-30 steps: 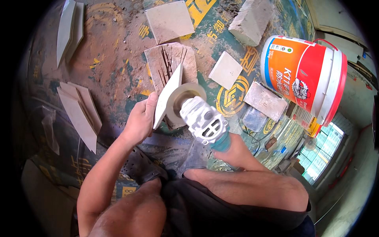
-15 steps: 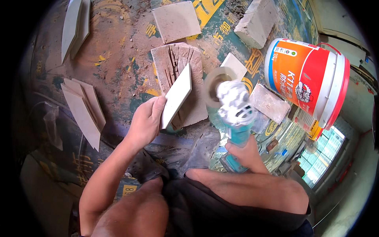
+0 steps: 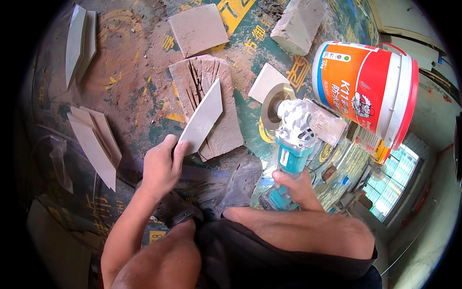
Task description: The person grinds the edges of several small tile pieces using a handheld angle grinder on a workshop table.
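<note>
My left hand [image 3: 163, 164] pinches the near end of a pale tile piece [image 3: 204, 118] with slanted ends. That piece is held over a scored, dusty slab [image 3: 228, 120] with several dark cut grooves. My right hand [image 3: 299, 189] is wrapped round the teal body of a cordless angle grinder [image 3: 292, 156]. Its round disc [image 3: 277, 107] is to the right of the slab, apart from the tile in my left hand. Just behind the disc lies a small tile offcut [image 3: 266, 79], partly covered by it.
Stacked cut tiles [image 3: 94, 144] lie at left, with more tile strips [image 3: 77, 45] behind. A square tile [image 3: 198, 30] and a thick block [image 3: 298, 26] lie at the far side. An orange-and-red bucket [image 3: 365, 86] stands at right. My shoes [image 3: 240, 183] are close to the slab.
The grinder has shifted slightly right, and its disc now shows more clearly. My left hand has moved left and turned the tile piece, so more of its broad face shows.
</note>
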Demonstrator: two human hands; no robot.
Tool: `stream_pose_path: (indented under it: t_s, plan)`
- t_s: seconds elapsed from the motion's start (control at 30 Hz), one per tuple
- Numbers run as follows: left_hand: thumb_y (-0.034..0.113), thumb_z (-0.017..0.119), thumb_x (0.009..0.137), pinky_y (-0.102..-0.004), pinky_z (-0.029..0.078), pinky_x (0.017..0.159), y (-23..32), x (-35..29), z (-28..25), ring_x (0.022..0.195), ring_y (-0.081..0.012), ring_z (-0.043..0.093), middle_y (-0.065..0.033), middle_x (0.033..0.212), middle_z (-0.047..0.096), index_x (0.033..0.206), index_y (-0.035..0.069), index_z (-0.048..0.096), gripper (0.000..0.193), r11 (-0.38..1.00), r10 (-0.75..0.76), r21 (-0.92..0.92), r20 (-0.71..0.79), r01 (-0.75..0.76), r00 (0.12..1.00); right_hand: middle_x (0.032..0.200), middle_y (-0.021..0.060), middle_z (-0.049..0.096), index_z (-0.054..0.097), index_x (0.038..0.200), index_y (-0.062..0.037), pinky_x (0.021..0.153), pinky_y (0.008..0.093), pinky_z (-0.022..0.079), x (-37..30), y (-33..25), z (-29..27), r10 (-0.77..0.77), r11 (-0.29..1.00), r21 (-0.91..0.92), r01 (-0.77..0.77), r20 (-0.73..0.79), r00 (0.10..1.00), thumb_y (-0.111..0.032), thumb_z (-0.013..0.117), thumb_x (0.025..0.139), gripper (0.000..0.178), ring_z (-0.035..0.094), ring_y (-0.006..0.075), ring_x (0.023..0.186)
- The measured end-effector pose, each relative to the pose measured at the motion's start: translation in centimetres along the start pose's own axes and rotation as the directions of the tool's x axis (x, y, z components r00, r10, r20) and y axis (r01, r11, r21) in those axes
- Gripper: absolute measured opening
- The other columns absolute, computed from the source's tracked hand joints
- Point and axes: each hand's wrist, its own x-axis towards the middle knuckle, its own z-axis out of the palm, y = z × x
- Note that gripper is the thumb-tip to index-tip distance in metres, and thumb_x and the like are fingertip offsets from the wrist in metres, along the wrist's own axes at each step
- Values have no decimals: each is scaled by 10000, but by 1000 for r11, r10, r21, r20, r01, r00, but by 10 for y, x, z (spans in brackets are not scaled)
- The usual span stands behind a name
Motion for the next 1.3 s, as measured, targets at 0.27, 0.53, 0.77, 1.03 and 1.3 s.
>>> stream_pose_path:
  t_s: [0.27, 0.53, 0.77, 1.03, 1.3]
  plan:
    - [450, 383, 1099, -341, 343, 532, 0, 30, 10, 555, -148, 401, -36, 643, 402, 871, 30, 545, 505, 886, -4, -464, -36, -13, 999, 897, 50, 694, 685, 989, -30, 755, 315, 517, -1, 11, -5, -15, 997, 83, 2, 158, 987, -247, 824, 797, 321, 637, 135, 838]
    - [511, 408, 1081, -277, 216, 468, 4, 34, 8, 481, -78, 254, 52, 591, 331, 825, 90, 524, 506, 511, -172, -797, 272, 321, 947, 900, 92, 738, 703, 1034, 0, 773, 345, 539, -3, -3, 11, -80, 979, -178, 98, 108, 991, -203, 808, 770, 350, 686, 163, 834]
    - [480, 395, 1093, -263, 275, 444, 3, 35, 11, 467, -65, 350, 44, 572, 415, 926, 15, 637, 550, 476, -180, -811, 291, 342, 940, 968, 173, 752, 674, 1137, -14, 809, 373, 555, 7, -7, 20, -142, 905, -361, 224, 239, 961, -179, 810, 733, 456, 747, 277, 955]
    - [498, 392, 1089, -281, 217, 474, 3, 34, 13, 485, -73, 246, 62, 591, 307, 853, 72, 560, 516, 558, -183, -767, 258, 317, 949, 902, 134, 745, 692, 1043, 30, 772, 335, 544, 10, -22, 30, -154, 898, -380, 221, 198, 968, -136, 798, 732, 368, 702, 169, 833]
    - [474, 381, 1097, -287, 334, 472, 3, 36, 9, 501, -90, 418, 15, 576, 458, 844, 4, 625, 588, 572, -195, -748, 273, 336, 942, 909, 125, 750, 699, 1022, 27, 764, 331, 549, 6, -33, 35, -152, 884, -411, 222, 197, 969, -99, 795, 718, 343, 700, 155, 837]
